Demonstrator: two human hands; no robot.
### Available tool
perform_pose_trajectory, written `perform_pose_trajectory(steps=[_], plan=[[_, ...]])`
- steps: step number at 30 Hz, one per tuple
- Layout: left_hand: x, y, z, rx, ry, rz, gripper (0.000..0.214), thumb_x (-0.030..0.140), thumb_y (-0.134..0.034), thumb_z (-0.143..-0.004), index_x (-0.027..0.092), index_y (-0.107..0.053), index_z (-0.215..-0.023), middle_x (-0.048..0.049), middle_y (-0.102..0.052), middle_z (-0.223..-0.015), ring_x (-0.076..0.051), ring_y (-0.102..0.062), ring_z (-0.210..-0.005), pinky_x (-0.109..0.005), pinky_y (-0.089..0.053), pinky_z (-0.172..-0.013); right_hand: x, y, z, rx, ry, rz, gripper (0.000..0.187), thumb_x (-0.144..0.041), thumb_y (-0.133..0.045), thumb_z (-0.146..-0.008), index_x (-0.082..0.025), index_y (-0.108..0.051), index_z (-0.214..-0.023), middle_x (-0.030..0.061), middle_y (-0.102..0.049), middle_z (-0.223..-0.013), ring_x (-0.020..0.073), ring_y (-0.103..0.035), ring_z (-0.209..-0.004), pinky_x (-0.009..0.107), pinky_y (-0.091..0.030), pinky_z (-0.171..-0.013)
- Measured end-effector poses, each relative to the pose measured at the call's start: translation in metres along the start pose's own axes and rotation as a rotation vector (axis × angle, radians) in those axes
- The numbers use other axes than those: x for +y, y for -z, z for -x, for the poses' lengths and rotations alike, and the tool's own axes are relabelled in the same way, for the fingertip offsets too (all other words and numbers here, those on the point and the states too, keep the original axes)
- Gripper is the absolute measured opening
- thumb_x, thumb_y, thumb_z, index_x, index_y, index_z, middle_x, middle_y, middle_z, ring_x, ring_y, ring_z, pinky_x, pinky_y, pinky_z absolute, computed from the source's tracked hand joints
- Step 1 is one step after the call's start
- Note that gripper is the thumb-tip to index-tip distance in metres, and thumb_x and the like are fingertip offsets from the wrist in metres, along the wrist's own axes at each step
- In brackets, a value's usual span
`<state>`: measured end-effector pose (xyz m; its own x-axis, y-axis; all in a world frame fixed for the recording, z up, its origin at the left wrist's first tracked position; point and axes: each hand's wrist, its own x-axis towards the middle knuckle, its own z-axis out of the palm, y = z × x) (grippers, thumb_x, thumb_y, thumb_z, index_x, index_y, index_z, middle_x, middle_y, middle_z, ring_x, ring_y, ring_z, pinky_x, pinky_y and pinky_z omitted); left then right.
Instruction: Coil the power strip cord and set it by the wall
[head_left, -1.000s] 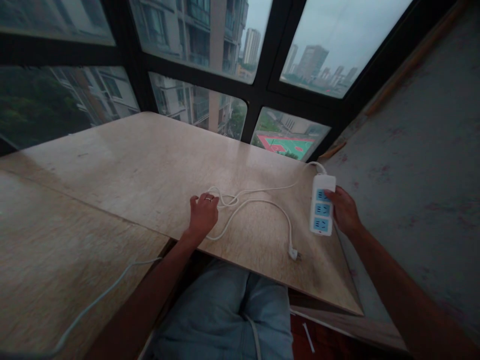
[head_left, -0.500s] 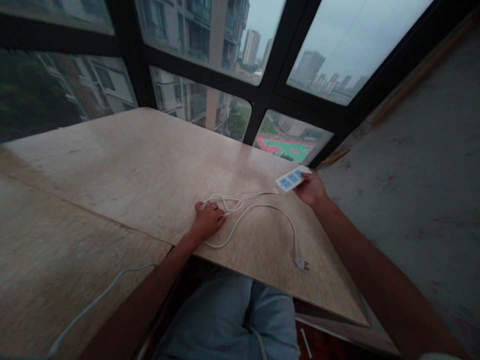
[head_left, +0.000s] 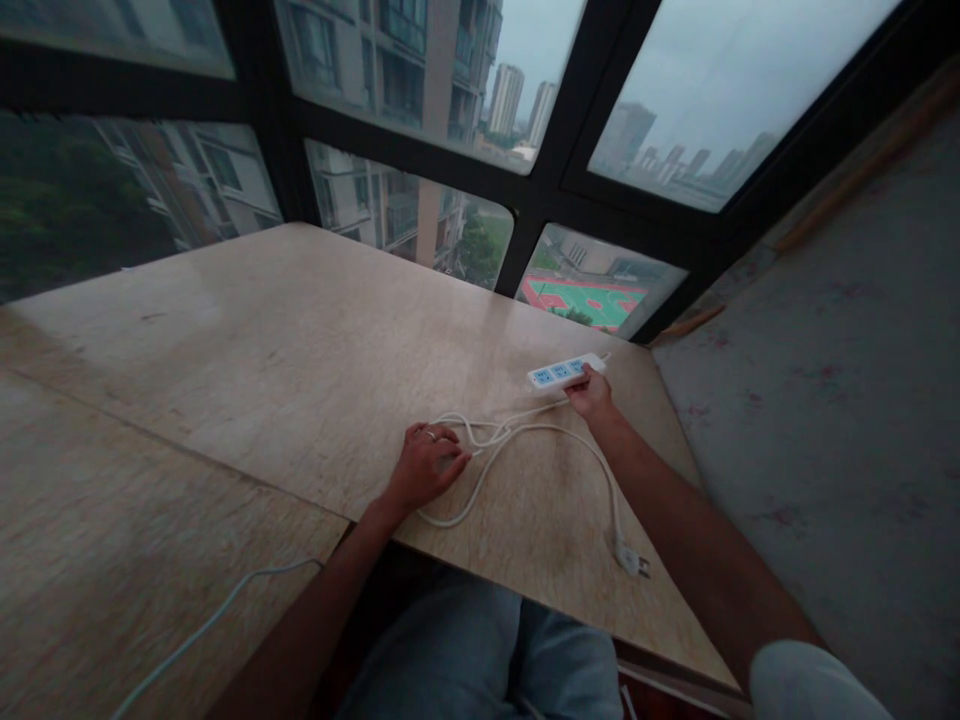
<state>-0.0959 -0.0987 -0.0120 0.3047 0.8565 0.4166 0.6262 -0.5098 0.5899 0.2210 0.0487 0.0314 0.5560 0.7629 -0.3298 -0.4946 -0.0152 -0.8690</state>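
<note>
A white power strip with blue socket faces is in my right hand, whose fingers grip it near its right end, above the table. A short bit of cord shows at that right end. My left hand, with a ring on one finger, is low over the tabletop, thumb and fingers closed on the strip's white cord. The cord lies in loose loops between my hands and runs right to its plug, whose prongs point right. Part of the cord is hidden behind each hand.
The pale marbled tabletop has a seam at left and an edge above my lap. A thin pale cable crosses the left part. Dark-framed windows stand behind the table, and a patterned wall closes the right side.
My right hand has turned the power strip end for end, so its cord end now faces right, and drawn it slightly left. My left hand stays at the cord loops. The view has shifted a little.
</note>
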Motion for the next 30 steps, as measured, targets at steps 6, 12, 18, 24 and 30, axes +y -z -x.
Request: perform_pose_trajectory(steps=[6, 12, 18, 24, 30], plan=[[-0.001, -0.001, -0.002, 0.107, 0.115, 0.033, 0.022, 0.034, -0.054, -0.086, 0.021, -0.069, -0.079, -0.0086, -0.069, -0.095, -0.022, -0.061, -0.098, -0.041, -0.044, -0.095, 0.016, 0.0, -0.019, 0.057, 0.062, 0.034, 0.005, -0.019, -0.051, -0.088, -0.023, -0.053, -0.086, -0.005, -0.065, -0.073, 0.0099, -0.063, -0.068, 0.022, -0.055, -0.064], [-0.007, -0.006, -0.001, 0.234, 0.223, -0.041, 0.026, 0.029, -0.052, -0.086, 0.017, -0.064, -0.106, -0.0142, -0.061, -0.116, -0.026, -0.053, -0.114, -0.042, -0.043, -0.1, 0.02, 0.0, -0.029, 0.044, 0.046, 0.192, 0.01, -0.032, -0.057, -0.089, -0.023, -0.055, -0.086, -0.0048, -0.064, -0.067, 0.01, -0.061, -0.06, 0.02, -0.053, -0.057], [-0.009, -0.012, -0.001, 0.179, 0.269, -0.156, 0.036, 0.022, -0.051, -0.083, 0.016, -0.058, -0.117, -0.0153, -0.061, -0.118, -0.028, -0.054, -0.114, -0.043, -0.042, -0.101, -0.002, 0.016, -0.02, -0.044, -0.105, 0.536, 0.033, -0.045, -0.053, -0.091, -0.015, -0.056, -0.078, -0.0001, -0.057, -0.05, 0.012, -0.054, -0.041, 0.023, -0.048, -0.042], [0.0, -0.007, -0.004, 0.079, 0.349, -0.166, 0.039, 0.024, -0.053, -0.08, 0.012, -0.059, -0.117, -0.0168, -0.066, -0.11, -0.029, -0.06, -0.105, -0.044, -0.044, -0.096, -0.023, 0.037, 0.01, -0.241, -0.117, 0.769, 0.034, -0.038, -0.06, -0.089, -0.009, -0.06, -0.07, 0.0077, -0.061, -0.049, 0.012, -0.053, -0.039, 0.02, -0.04, -0.038], [0.019, 0.013, -0.002, -0.025, 0.489, -0.016, 0.04, 0.029, -0.058, -0.079, 0.015, -0.06, -0.116, -0.0097, -0.069, -0.093, -0.024, -0.066, -0.087, -0.035, -0.05, -0.082, -0.02, 0.059, 0.065, -0.468, 0.015, 0.81, 0.015, -0.025, -0.067, -0.082, -0.012, -0.067, -0.074, 0.0037, -0.068, -0.064, 0.0097, -0.057, -0.05, 0.017, -0.039, -0.043]])
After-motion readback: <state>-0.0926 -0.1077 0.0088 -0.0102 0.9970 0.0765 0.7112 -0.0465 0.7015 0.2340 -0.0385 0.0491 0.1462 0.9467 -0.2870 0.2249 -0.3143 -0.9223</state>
